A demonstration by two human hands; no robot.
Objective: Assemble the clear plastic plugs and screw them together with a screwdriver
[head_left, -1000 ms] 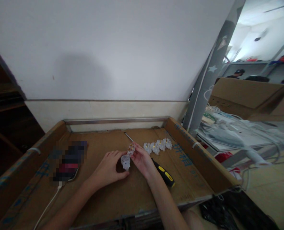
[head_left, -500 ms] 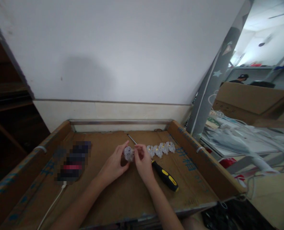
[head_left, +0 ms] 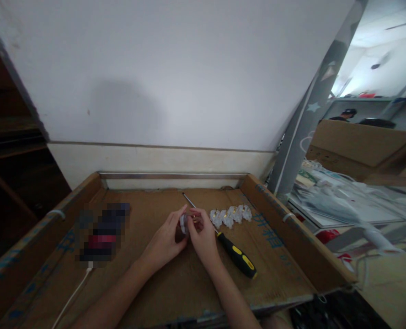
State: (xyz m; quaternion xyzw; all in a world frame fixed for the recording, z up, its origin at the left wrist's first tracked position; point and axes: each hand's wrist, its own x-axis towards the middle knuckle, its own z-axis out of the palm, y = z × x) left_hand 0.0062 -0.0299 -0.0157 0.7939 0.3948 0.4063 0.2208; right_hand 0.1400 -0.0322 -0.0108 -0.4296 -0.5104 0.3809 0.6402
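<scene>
A small clear plastic part (head_left: 183,224) is pinched between my two hands, above the middle of the cardboard. My left hand (head_left: 168,235) grips it from the left with thumb and fingers. From the right, the fingertips of my right hand (head_left: 202,230) press on it and partly cover it. Just beyond and to the right lies a screwdriver (head_left: 237,256) with a black and yellow handle, its shaft running behind my right hand. Several similar clear plastic parts (head_left: 230,216) with brass-coloured bits sit in a slanting row on the right.
Cardboard walls (head_left: 294,235) edge the work surface. A pixelated dark object (head_left: 103,233) with a white cable (head_left: 73,292) lies at left. To the right stand a grey post (head_left: 297,123), a table with plastic bags (head_left: 329,201), and a large carton (head_left: 357,141). A person (head_left: 345,115) is in the background.
The clear plastic part has been turned, so its round face now shows edge-on. My right hand has closed in toward my left. The screwdriver and the row of parts stay put.
</scene>
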